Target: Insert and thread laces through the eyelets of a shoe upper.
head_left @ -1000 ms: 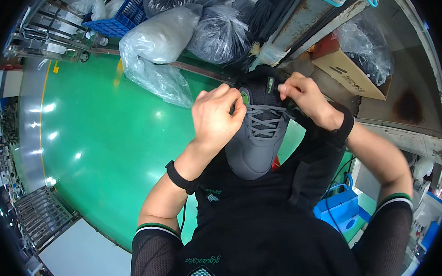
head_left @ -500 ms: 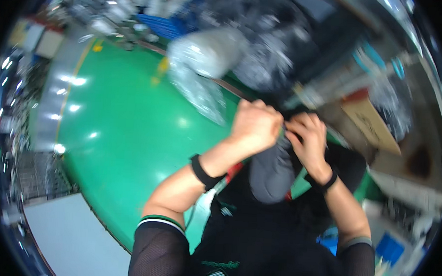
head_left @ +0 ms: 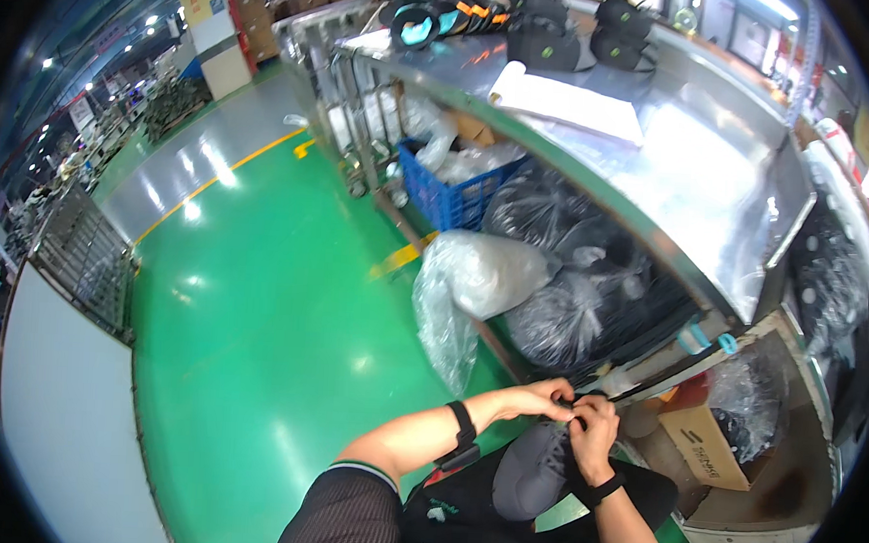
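A dark grey lace-up shoe (head_left: pixel 530 470) rests over my lap with its toe toward me. My left hand (head_left: pixel 544 399) is closed at the upper end of the shoe, fingers bent in from the left. Against it on the right, my right hand (head_left: pixel 595 429) is closed, its fingertips pinching near the top of the lacing. The fingertips of both hands meet there, and they cover what exactly is pinched, whether lace or collar edge. A dark band sits on each wrist.
Ahead stands a metal workbench (head_left: pixel 690 172) with a white pad (head_left: pixel 571 107) and dark shoes (head_left: pixel 545 36). Beneath it are a blue crate (head_left: pixel 445 195), a pale plastic bag (head_left: pixel 488 274) and black bags (head_left: pixel 589 314). A cardboard box (head_left: pixel 706 443) sits at right on a shelf.
My view has lifted and turned, bringing the benchtop into sight. The left hand has gone from a raised fist to bent fingers beside the right hand at the shoe.
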Available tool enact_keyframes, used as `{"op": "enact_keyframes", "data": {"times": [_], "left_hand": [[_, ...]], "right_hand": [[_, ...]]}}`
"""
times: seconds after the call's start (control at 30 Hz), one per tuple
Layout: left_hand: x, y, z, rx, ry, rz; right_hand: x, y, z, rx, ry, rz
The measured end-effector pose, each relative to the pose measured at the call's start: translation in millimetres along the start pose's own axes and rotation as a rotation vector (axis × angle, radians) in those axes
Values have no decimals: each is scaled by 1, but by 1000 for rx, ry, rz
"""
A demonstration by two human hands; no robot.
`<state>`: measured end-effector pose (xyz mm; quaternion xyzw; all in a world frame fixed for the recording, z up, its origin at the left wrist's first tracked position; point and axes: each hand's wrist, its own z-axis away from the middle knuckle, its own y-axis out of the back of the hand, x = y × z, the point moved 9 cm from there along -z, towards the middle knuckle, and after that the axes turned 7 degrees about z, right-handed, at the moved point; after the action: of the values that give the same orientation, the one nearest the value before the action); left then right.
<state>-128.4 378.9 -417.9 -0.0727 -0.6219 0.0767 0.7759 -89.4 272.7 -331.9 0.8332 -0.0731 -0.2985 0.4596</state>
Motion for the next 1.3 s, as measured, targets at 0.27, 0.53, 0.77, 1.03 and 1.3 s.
{"op": "enact_keyframes", "data": {"times": [0.27,0.53,0.77,1.03,1.3], "left_hand": [[-31,8,48,-49,206,176],[-53,-39,46,-2,280,156],[177,-116,121,-41,-235,523],[433,-130,139,343,-861,-504],[440,-61,-42,154,-457,-1205]], "right_hand": [[5,96,27,161,15,167],[108,-25,125,-423,-569,-947],[-18,189,67,-160,-104,-774],[7,470,-4,861,-31,545],[129,462,-42,465,-240,394]]}}
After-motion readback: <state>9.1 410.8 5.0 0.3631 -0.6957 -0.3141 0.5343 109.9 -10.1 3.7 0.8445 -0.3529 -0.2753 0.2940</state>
